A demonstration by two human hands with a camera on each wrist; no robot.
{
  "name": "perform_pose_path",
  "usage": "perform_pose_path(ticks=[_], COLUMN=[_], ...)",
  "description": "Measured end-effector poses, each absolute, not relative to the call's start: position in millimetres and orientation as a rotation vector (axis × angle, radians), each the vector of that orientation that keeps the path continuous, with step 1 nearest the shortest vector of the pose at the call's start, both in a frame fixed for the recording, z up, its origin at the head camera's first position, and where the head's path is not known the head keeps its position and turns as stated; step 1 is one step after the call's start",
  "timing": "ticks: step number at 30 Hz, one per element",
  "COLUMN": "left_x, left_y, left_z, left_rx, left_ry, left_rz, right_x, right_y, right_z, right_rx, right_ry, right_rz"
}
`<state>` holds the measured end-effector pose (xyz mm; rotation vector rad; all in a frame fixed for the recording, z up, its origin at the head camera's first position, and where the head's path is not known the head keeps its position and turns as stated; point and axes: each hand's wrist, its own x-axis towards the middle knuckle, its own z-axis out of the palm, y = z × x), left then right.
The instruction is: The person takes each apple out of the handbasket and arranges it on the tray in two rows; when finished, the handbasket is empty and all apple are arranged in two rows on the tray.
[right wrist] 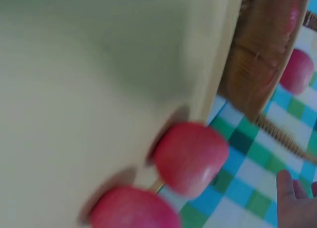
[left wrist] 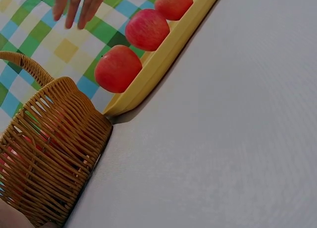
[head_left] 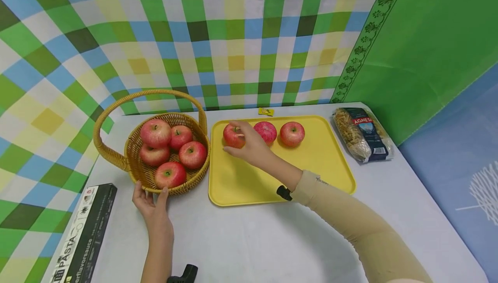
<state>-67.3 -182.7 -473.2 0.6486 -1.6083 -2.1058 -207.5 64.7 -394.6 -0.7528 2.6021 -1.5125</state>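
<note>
A wicker basket [head_left: 132, 162] with a hoop handle holds several red apples [head_left: 155, 132]. To its right a yellow tray [head_left: 272, 175] carries three red apples in a row along its far side. My right hand [head_left: 249, 144] reaches over the leftmost apple [head_left: 232, 137]. In the left wrist view its fingers [left wrist: 74, 5] are straight and apart from that apple [left wrist: 118, 68]. The right wrist view shows the same apple [right wrist: 190, 158] free on the tray [right wrist: 99, 89]. My left hand [head_left: 149, 198] holds the basket's near wall [left wrist: 54, 158], thumb and fingers up against the rim.
A bag of pasta [head_left: 362, 134] lies right of the tray. A black pasta box [head_left: 83, 235] lies at the table's near left corner. A small yellow packet [head_left: 266, 111] sits behind the tray. Checked and green cloths hang behind the white table.
</note>
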Motion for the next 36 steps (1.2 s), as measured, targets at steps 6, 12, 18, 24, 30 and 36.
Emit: perform_pose_path(ticks=[6,12,18,24,30,36], left_x=[-67,-68,-68,-69,-70,-69], left_y=[-182,-183,-184,-184,-183,-183], left_z=[-473,-472,-475,-475,-475,-475], left_rx=[0.653,0.644,0.635,0.627,0.631,0.632], left_ry=[-1.618,-1.602,-1.610,-1.614,-1.598,-1.609], left_rz=[-2.103,-2.111,-2.107,-2.106,-2.118,-2.113], right_x=[-203,-205,-211,-215,-218,-222], right_y=[23,-12,-33,-43,-49,-57], right_z=[-394,-397,-404,-408,-411,-412], right_rx=[-0.831,-0.950,-1.017,-1.042,-0.988,-0.947], right_ry=[2.545,2.583,2.655,2.701,2.766,2.796], right_rz=[-1.379,-1.200,-1.062,-0.927,-0.756,-0.601])
